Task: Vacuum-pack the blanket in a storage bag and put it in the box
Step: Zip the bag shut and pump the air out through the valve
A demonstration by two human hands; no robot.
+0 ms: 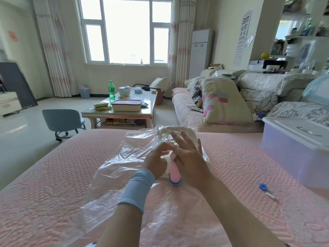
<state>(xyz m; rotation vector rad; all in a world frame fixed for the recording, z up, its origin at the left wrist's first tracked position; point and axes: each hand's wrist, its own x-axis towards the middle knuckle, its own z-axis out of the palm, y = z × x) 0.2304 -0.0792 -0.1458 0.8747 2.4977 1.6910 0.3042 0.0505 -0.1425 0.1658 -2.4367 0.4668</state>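
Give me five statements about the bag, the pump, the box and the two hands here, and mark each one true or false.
1. Both hands, left hand and right hand, are at the pink pump. True.
2. The clear storage bag lies on the pink bedcover. True.
3. The lidded storage box stands on the coffee table. False: it sits on the bedcover, at the right.
4. The blue cap is screwed onto the bag. False: it lies loose on the bedcover.
5. The white blanket is inside the bag. True.

Left hand [156, 161]: fingers curled, blue-grey sleeve at the wrist.
Right hand [187, 154]: fingers spread, palm down, forearm bare.
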